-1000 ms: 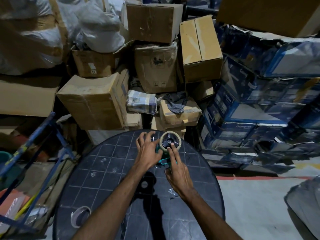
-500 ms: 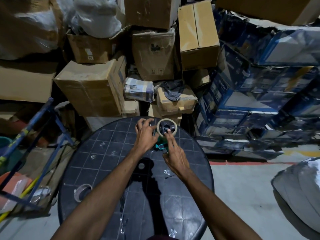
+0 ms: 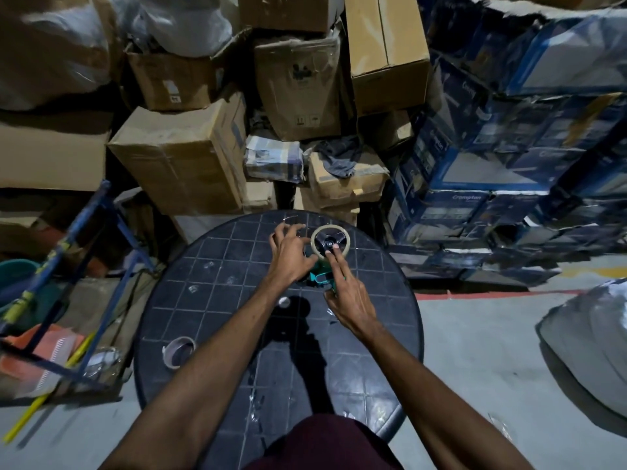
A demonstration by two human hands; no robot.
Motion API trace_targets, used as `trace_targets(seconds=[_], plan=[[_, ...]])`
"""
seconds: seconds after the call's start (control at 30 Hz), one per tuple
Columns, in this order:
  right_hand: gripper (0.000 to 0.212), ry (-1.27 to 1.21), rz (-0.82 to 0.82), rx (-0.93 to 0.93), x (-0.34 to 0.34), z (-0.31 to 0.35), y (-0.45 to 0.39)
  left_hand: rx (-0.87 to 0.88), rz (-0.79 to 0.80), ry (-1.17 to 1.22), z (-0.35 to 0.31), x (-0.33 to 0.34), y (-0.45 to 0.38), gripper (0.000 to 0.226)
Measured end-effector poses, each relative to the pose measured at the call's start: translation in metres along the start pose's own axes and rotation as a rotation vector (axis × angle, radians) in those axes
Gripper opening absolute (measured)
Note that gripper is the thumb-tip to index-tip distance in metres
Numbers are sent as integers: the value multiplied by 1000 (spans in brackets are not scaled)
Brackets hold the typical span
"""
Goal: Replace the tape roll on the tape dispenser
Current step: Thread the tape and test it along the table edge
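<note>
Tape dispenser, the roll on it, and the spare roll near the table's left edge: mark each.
tape dispenser [image 3: 320, 279], head view, teal body between the hands.
tape roll [image 3: 346, 241], head view, right side of its ring.
spare roll [image 3: 168, 351], head view, left wall.

Teal tape dispenser [image 3: 320, 278], dark grid-patterned table [image 3: 210, 276], brown cardboard boxes [image 3: 183, 161], blue cartons [image 3: 475, 157]
</note>
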State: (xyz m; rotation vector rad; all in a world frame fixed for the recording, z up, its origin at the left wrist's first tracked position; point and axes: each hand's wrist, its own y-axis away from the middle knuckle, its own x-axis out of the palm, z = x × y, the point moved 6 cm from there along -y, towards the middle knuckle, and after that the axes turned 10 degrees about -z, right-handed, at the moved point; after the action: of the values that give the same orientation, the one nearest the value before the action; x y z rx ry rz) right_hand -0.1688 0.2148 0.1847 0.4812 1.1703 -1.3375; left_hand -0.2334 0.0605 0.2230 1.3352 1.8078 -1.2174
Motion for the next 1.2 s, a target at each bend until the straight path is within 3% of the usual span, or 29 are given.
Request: trace_targets(seconds=[0.17, 0.27, 0.43, 0.63, 0.9, 0.97, 1.07, 1.2], plan=[[101, 4, 3, -21, -1, -1, 8, 12, 86, -51, 6, 8, 5, 75], [102, -4, 7, -30, -1, -2, 12, 48, 114, -8, 4, 8, 10, 59], [100, 7, 11, -14, 0, -4, 19, 91, -8, -12, -2, 4, 21, 36], [99, 1, 28, -23, -1, -5, 24, 51, 102, -40, -3, 15, 25, 71], [101, -3, 23, 2, -3, -9, 24, 108, -78, -4, -14, 3, 27, 29], [100, 6, 24, 0, -4, -10, 23, 50, -59, -14, -11, 4, 23, 38], [102, -4, 23, 0, -6, -10, 20, 40, 75, -34, -9, 12, 19, 69], [106, -20, 23, 3, -5, -10, 19, 99, 123, -19, -14, 14, 16, 62]])
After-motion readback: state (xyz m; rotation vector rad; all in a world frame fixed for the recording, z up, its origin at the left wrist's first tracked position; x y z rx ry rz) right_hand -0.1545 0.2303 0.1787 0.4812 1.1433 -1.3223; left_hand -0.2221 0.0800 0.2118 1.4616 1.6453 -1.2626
